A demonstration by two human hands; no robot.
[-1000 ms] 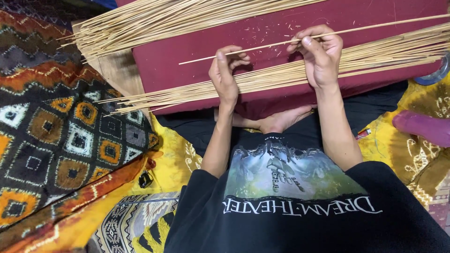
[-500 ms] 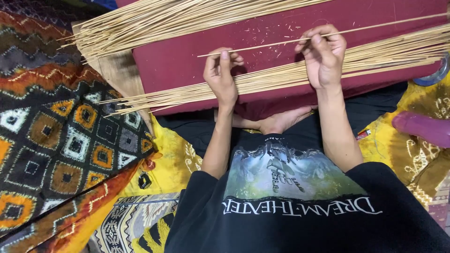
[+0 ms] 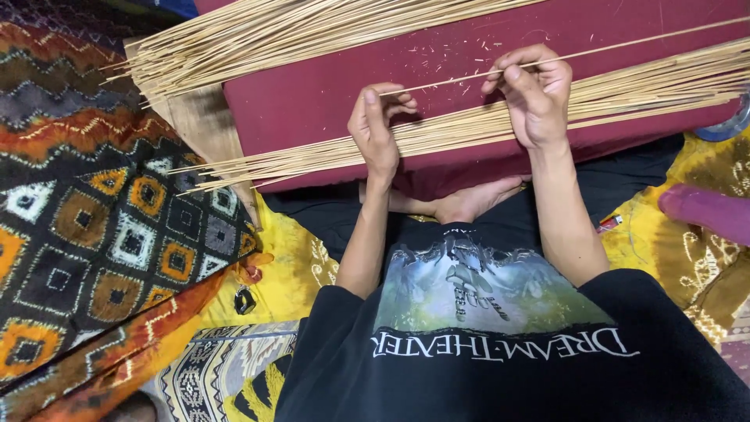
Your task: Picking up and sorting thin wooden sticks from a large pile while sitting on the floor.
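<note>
Holding one thin bamboo stick (image 3: pixel 469 78) taut, I have my left hand (image 3: pixel 376 129) pinching its near end and my right hand (image 3: pixel 535 94) pinched further along. It hangs just above the nearer stick bundle (image 3: pixel 437 137) on the maroon cushion (image 3: pixel 312 94). I'd judge light, even fingertip pressure best, to avoid snapping it.

Black short-sleeved T-shirt (image 3: pixel 500 352), pale printed picture on chest, arms bare.
</note>
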